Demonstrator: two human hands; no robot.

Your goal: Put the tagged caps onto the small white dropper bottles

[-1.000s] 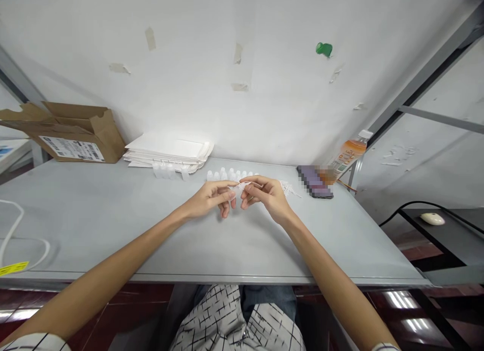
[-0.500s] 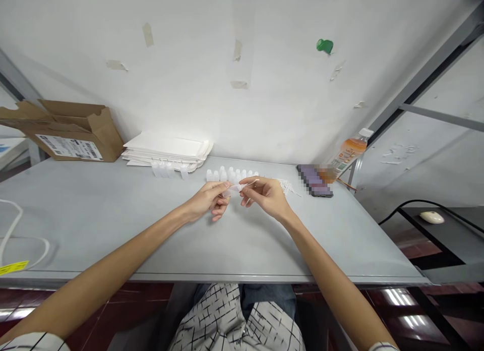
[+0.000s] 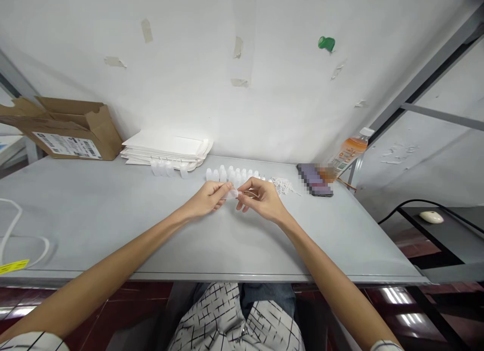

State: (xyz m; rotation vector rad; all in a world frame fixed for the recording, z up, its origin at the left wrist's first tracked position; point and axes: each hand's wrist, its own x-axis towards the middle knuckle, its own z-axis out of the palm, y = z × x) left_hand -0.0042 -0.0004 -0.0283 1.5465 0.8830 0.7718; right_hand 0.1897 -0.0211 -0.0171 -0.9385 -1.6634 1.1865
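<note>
One grey desk runs across the view, 1 white wall behind it w/ 4 beige tape strips and 1 green scrap. On the desk, from big to small: 1 open cardboard box w/ a shipping label, far left; 1 stack of white envelopes beside it, no. of pcs unclear; 1 orange drink bottle, far right, white cap on; 1 phone, pixelated, just beside the drink bottle. Two bare hands meet over the desk, approx. mid. The left hand has thumb and fingers pressed tog. on 1 held bottle, small, translucent, lying roughly sideways w/ its neck toward the right hand. That one pinches 1 thin white strip btwn thumb and index at the neck; its other fingers are curled, a bit apart. Behind the hands, a group of small bottles stands upright, approx. 10+, part hidden, so no exact ct. Another 4 or so, the left bottles, stand by the envelopes. 1 pile of white strips lies btwn the right hand and phone, too tangled to ct.
</note>
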